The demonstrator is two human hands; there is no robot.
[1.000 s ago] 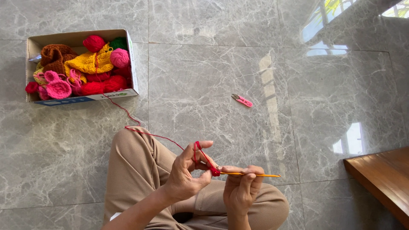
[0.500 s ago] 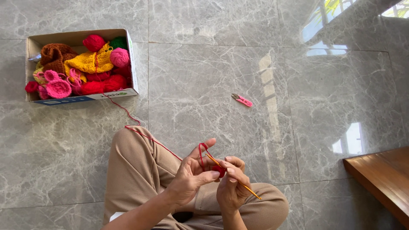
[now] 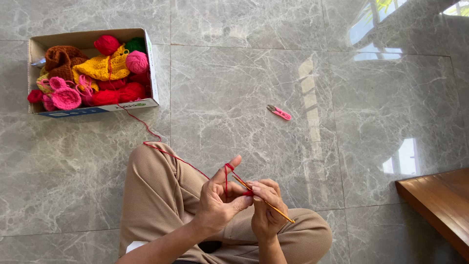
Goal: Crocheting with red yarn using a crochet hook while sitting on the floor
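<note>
Crocheting with red yarn, seated cross-legged on a grey marble floor [image 3: 254,88].

The left hand [image 3: 220,203] is closed on a small red crochet piece [image 3: 248,193], with the red yarn [image 3: 166,152] looped over its raised forefinger; the right hand [image 3: 266,210] grips a yellow crochet hook [image 3: 273,209] whose tip meets the piece, so this looks like mid-stitch, though the hook's head is too small to make out. The next pull through calls for a taut strand and a small wrist turn. The yarn runs over the left knee [image 3: 146,166] to a cardboard box [image 3: 97,108] of coloured yarn balls, well apart; pink snips [image 3: 279,113] lie on open floor ahead, and a wooden bench [image 3: 439,205] edges in at the right.
</note>
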